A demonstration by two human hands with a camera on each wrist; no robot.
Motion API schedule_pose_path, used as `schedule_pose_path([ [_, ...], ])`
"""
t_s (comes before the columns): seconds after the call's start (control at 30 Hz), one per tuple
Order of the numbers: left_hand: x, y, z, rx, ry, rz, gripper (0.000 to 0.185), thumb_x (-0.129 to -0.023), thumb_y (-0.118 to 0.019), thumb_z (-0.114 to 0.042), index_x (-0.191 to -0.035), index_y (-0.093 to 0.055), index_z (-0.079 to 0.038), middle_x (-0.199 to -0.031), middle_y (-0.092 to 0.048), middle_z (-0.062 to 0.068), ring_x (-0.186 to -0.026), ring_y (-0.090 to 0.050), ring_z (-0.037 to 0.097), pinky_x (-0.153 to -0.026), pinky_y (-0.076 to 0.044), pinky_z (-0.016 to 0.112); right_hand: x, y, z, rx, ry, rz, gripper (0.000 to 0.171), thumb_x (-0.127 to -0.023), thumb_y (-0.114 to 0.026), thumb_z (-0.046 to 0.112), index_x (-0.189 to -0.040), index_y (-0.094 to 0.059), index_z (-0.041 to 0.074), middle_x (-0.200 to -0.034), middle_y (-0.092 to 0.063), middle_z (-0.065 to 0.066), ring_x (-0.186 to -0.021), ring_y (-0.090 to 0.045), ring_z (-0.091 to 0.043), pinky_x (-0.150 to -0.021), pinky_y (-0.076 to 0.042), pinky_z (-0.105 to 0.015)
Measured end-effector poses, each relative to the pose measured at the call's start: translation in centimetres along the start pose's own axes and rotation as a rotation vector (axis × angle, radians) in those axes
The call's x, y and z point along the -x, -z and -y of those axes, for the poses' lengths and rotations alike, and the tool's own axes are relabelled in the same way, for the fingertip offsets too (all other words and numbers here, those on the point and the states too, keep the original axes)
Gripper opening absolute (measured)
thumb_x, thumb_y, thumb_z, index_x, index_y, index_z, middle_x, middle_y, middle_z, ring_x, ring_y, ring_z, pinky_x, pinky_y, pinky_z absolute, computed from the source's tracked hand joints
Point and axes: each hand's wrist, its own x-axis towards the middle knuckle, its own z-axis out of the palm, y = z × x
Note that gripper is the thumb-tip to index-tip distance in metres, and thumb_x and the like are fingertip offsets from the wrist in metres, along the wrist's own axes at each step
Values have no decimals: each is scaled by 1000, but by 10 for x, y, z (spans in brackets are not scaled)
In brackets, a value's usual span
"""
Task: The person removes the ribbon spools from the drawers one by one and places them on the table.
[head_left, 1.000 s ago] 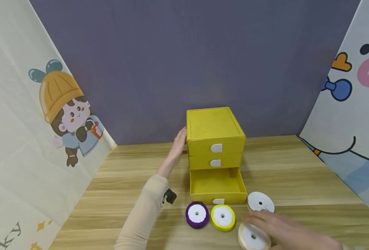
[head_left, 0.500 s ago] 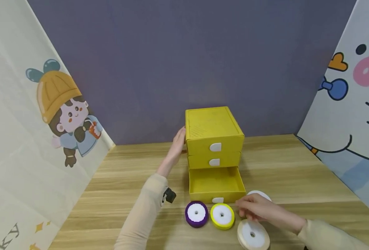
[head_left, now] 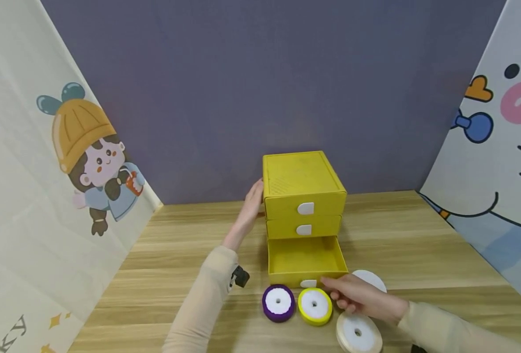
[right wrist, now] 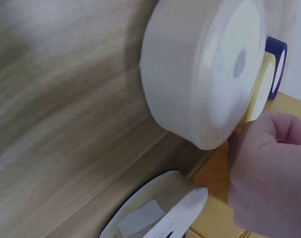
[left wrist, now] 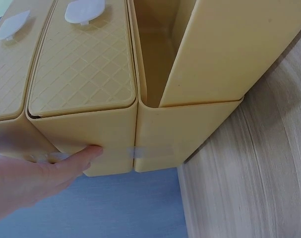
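Observation:
A yellow drawer unit (head_left: 304, 174) stands on the table with its bottom drawer (head_left: 306, 255) pulled out; nothing lies inside that drawer. My left hand (head_left: 250, 201) rests against the unit's left side, and the left wrist view shows extended fingers (left wrist: 83, 157) touching that wall. Beside the white tab (head_left: 308, 283) of the bottom drawer, my right hand (head_left: 364, 296) has its fingers curled, the foremost fingertip at the drawer front. No object shows in its grasp. Just below it lies a cream ribbon spool (head_left: 358, 333). A yellow ribbon spool (head_left: 315, 306) sits left of the hand.
A purple ribbon spool (head_left: 278, 303) lies left of the yellow one. Behind my right hand, a white-faced spool (head_left: 371, 279) is partly covered. The wood table (head_left: 190, 235) ends at a dark back wall (head_left: 260, 98), with printed panels on both sides.
My right hand has moved from over the cream spool, forward and left to the bottom drawer's front. The left hand, spools and drawer have kept their places.

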Motion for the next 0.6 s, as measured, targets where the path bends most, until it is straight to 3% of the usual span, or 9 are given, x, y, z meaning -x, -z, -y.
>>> schedule_pose_path([
  [0.23, 1, -1, 0, -4, 8, -2, 61, -108, -27, -47, -159, -21, -14, -167, -18, 7, -155, -17, 29, -126, -17, 54, -6, -5, 1, 0, -20, -30, 34, -98, -56, 47, -79, -53, 19, -63, -37, 10, -50, -26, 0, -43, -21, -10],
  [0.37, 2, -1, -1, 15, 35, 3, 61, -107, -28, -49, -159, -21, -18, -167, -18, 5, -153, -21, 31, -119, -30, 60, -10, -7, -2, -7, -19, -40, 33, -98, -57, 46, -81, -55, 18, -60, -34, 10, -48, -24, -1, -43, -20, -12],
  [0.47, 3, -1, -1, 19, 39, 1, 61, -107, -29, -49, -159, -22, -18, -167, -19, 6, -152, -23, 32, -117, -33, 62, -12, -8, -4, -39, -19, -37, 31, -98, -58, 45, -84, -56, 17, -59, -32, 11, -48, -23, -1, -43, -20, -12],
  [0.6, 3, 0, -1, 5, 27, -8, 61, -107, -28, -48, -159, -23, -16, -167, -20, 6, -154, -20, 30, -123, -24, 57, -13, -8, -5, -105, -26, -25, 28, -98, -59, 42, -89, -56, 16, -59, -30, 11, -48, -23, 0, -43, -19, -11],
])
